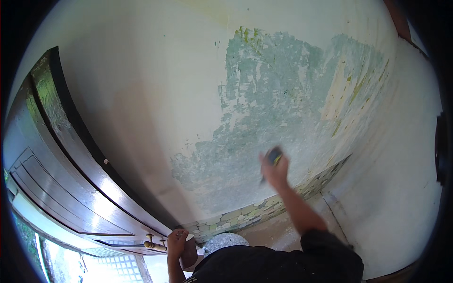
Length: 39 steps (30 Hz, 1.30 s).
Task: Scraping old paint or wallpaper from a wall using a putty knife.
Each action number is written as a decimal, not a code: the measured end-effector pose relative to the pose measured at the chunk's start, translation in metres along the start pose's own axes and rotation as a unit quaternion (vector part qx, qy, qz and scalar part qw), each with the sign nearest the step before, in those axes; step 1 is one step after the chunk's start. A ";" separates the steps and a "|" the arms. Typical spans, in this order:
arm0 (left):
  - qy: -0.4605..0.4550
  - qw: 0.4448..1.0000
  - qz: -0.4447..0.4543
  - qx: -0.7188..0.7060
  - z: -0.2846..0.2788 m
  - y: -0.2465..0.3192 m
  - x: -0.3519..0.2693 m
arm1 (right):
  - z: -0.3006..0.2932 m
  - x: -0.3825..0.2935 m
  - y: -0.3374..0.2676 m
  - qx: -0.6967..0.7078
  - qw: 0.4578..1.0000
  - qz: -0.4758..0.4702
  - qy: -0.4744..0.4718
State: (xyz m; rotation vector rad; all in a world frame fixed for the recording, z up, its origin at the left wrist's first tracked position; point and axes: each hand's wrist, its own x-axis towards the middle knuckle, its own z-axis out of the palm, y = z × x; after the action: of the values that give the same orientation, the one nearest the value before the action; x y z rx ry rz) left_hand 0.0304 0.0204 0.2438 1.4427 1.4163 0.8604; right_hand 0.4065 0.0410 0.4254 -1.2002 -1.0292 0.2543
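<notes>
My right hand (277, 171) is closed around a black-and-yellow handled hand tool (274, 155), held against or just off the wall. Motion blur hides the tool's exact kind; a dark edge shows below the hand. Around it spreads a rough patch of bare grey-green wall surface (247, 141), streaked with leftover pale paint. At the lower left, my left hand (177, 242) has its fingers curled at a brown object (189, 253) with a pale top. Part of that object is hidden by my dark shirt.
A dark wooden door (70, 191) with a brass handle (154, 244) stands at the left. Pebble-patterned tiles (240, 214) run along the wall's foot. A round speckled surface (226, 242) lies just before me. A pale wall (396, 177) rises at the right.
</notes>
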 end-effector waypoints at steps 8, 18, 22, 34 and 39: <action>-0.036 0.998 0.043 0.021 0.008 0.013 0.023 | -0.232 -0.380 0.340 -0.552 0.664 0.254 -0.436; -0.131 0.990 0.040 0.036 0.042 0.042 0.050 | -0.332 -0.464 0.257 -0.214 0.828 0.478 -0.199; -0.164 0.985 0.048 0.031 0.055 0.052 0.055 | -0.219 -0.377 0.260 -0.200 0.748 0.628 0.080; -0.163 0.985 0.036 0.041 0.038 0.052 0.050 | -0.055 -0.059 0.043 0.269 0.946 0.173 0.057; -0.082 0.992 0.070 0.068 0.004 0.045 0.035 | -0.033 0.021 -0.039 0.377 0.923 -0.031 0.071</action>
State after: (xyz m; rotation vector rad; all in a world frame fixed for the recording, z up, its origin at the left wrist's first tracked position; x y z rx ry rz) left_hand 0.0540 0.0580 0.2805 1.6929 1.2815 0.7243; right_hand 0.4304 0.0182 0.4694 -0.4743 -0.7287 0.4577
